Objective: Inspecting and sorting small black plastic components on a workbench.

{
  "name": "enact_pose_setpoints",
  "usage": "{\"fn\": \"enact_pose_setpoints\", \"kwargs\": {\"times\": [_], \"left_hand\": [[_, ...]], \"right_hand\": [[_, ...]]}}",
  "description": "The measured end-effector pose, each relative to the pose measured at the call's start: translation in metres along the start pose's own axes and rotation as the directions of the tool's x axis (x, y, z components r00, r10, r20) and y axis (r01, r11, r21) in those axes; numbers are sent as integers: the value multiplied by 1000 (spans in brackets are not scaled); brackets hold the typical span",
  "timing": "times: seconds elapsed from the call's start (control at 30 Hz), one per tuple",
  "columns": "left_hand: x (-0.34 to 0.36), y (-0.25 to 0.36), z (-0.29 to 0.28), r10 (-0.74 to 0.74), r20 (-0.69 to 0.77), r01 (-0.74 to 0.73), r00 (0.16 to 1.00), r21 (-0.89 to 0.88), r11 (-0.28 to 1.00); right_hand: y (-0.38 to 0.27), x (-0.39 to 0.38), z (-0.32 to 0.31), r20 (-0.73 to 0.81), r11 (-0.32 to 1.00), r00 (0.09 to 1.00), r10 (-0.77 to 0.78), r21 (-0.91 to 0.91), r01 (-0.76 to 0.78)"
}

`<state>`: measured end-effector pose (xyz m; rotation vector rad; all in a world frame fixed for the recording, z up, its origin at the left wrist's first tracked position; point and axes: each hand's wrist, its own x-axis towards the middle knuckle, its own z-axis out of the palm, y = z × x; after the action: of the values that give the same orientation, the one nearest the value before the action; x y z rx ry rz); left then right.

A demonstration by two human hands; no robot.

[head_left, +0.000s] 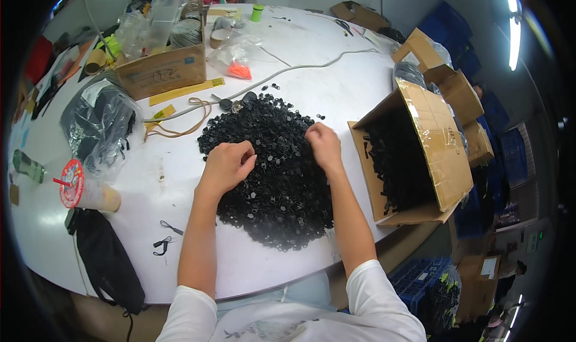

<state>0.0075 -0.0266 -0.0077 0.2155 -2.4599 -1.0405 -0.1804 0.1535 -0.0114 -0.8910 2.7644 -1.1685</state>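
A large heap of small black plastic pieces [270, 192] covers the middle of the white table [162, 198]. My left hand [231, 165] rests on the left side of the heap, fingers curled together; what they hold, if anything, is hidden. My right hand [322, 144] is at the heap's upper right edge, fingers bent inward and closed, with their contents too small or hidden to tell. An open cardboard box [447, 156] lies on its side to the right, with many black pieces [396, 168] inside.
At left stand a drink cup [90, 195], a glass bottle [27, 165], a black pouch [105, 255] and a plastic-bagged bundle [96, 126]. A cluttered box [162, 75], cord, and orange bagged items [239, 71] lie behind. Blue crates [420, 282] sit beside the table, with a distant person [507, 279] at right.
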Motion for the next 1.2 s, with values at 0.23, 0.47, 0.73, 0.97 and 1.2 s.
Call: {"fn": "enact_pose_setpoints", "kwargs": {"times": [0.23, 0.47, 0.73, 0.97, 1.2], "left_hand": [[4, 9, -4, -74, 79, 90, 994, -216, 972], [4, 14, -6, -140, 182, 213, 973, -482, 850], [5, 15, 5, -100, 158, 156, 982, -400, 903], [5, 14, 7, -51, 132, 96, 990, -365, 926], [4, 17, 21, 16, 67, 4, 998, -295, 956]], "right_hand": [[-27, -12, 22, 157, 892, 978, -135, -411, 189], [-20, -42, 12, 224, 705, 973, -52, 699, -123], [-31, -72, -7, 226, 709, 957, -181, 704, -33], [-52, -83, 7, 203, 897, 925, -322, 378, 230], [-45, -82, 13, -80, 845, 845, -529, 37, 533]]}}
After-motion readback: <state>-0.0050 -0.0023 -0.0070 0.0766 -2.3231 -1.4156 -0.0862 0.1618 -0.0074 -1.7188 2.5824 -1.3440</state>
